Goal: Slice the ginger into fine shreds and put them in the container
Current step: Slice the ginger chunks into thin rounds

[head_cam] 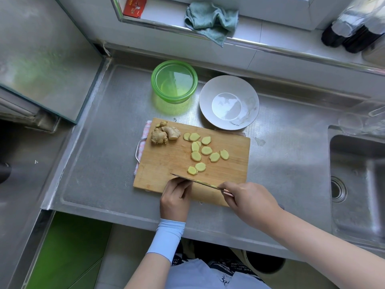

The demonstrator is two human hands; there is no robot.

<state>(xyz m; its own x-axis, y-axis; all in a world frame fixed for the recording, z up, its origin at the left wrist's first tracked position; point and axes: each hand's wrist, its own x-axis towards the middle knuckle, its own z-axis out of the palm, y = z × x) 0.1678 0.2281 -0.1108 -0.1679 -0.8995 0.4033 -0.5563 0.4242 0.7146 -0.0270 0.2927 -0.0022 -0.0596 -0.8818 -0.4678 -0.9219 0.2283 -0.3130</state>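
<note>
A knobbly ginger root [165,132] lay at the far left corner of a wooden cutting board [166,163], its cut end facing right. About a dozen pale yellow ginger slices [206,151] lay flat across the middle of the board, some overlapping, the nearest two just beyond the blade.

A knife [194,181] stood on its edge across the near part of the board, seen from above as little more than a thin dark line. The right hand [250,199] was wrapped around its handle, which the fingers covered almost wholly; only a pinkish sliver showed. The left hand [176,197], above a pale blue sleeve [166,238], sat knuckles-up against the near side of the blade with its fingers curled under. Whatever lay beneath them was hidden, so I could not tell whether it held any ginger.

A patterned cloth [145,130] peeked out from under the board's left edge. Beyond the board, on the steel counter [104,142], stood the round, see-through green container [174,81], open-topped, and just to its right a grey bowl [229,102] with lettering too small to read. A sink [358,184] was cut off at the right edge. On the far ledge lay a crumpled teal cloth [210,19], a red packet [134,6] cropped by the top edge, and blurred dark bottles [350,36] at the far right.
</note>
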